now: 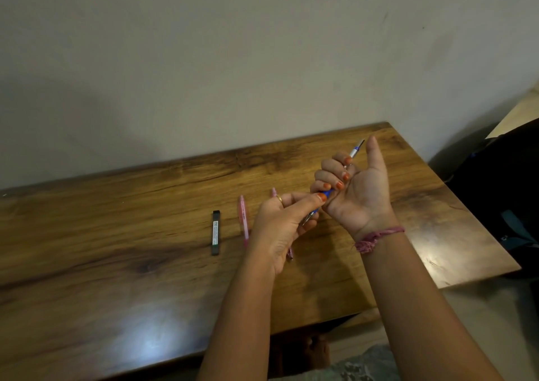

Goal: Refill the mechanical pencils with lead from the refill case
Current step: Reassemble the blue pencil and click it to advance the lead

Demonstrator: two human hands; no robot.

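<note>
Wooden table [116,234] — three pencils, one case [215,232]

Right hand [354,189] holds a mechanical pencil [356,149] above the table [116,234], fingers curled round its barrel; the cap end juts up and away past the grip, the tip end points down toward the left hand [281,223], whose thumb and fingers meet at that tip. Left of the grip, on the table, lie a second pencil [243,220] and, further left, the refill case [215,232], apart and roughly parallel. A third pencil [289,253] lies under the left hand, mostly hidden.
</note>
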